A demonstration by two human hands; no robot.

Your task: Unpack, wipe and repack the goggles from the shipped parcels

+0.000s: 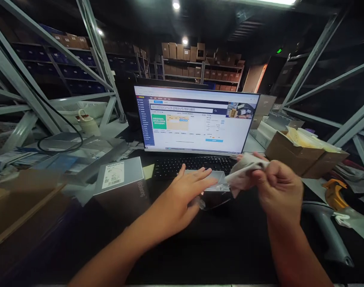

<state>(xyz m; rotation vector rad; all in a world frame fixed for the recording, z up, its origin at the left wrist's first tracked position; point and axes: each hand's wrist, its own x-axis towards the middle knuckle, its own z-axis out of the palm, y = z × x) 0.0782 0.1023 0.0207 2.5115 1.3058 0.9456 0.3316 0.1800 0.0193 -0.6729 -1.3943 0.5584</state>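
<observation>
My left hand (184, 190) lies over a small dark box (214, 197) with a pale, shiny top, in front of the keyboard. Its fingers are spread across the top, and the thumb is low at the near side. Clear plastic film (222, 186) shows along the box and beneath the thumb. Bunched in the closed fingers of my right hand (279, 185) is a light grey cloth (244, 169), its loose end hanging at the box's right end. Part of the box is hidden by my left hand.
Behind stand a keyboard (170, 165) and a lit monitor (182, 119). A larger grey box (123, 187) with a white label is at left. To the right lie a handheld scanner (328, 231), an orange tape dispenser (336, 195) and an open carton (292, 153). Metal frames flank the desk.
</observation>
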